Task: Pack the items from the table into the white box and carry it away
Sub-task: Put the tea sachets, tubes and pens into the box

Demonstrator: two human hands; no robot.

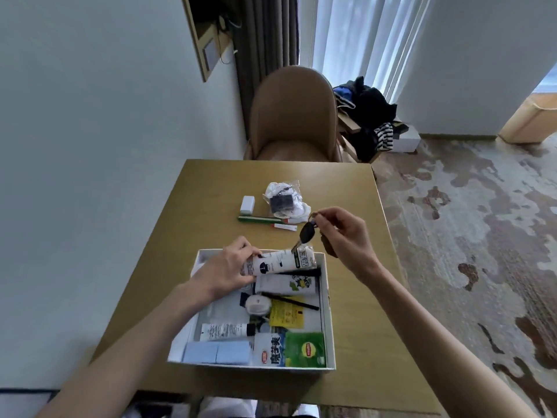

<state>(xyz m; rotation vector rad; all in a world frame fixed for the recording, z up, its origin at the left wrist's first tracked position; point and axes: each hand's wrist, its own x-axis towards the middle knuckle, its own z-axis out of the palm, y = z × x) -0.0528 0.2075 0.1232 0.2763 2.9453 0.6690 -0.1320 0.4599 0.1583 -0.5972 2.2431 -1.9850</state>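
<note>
Gripping one white tube (pixel 283 262) with the left hand (pixel 229 267), fingers curled round it, low over the far end of the white box (pixel 326 312) on the near half of the worktop (pixel 211 206). Pinching a key ring between thumb and fingertips of the right hand (pixel 343 233), one black car key (pixel 307 233) dangling above the box's far rim. Lying further back: one white block (pixel 248 204), one plastic bag (pixel 284 200), one green stick (pixel 259 219).

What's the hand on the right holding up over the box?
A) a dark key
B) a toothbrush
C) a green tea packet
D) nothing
A: the right hand pinches the top of a dark key, which dangles above the white box; the left hand grips a white tube.
</note>
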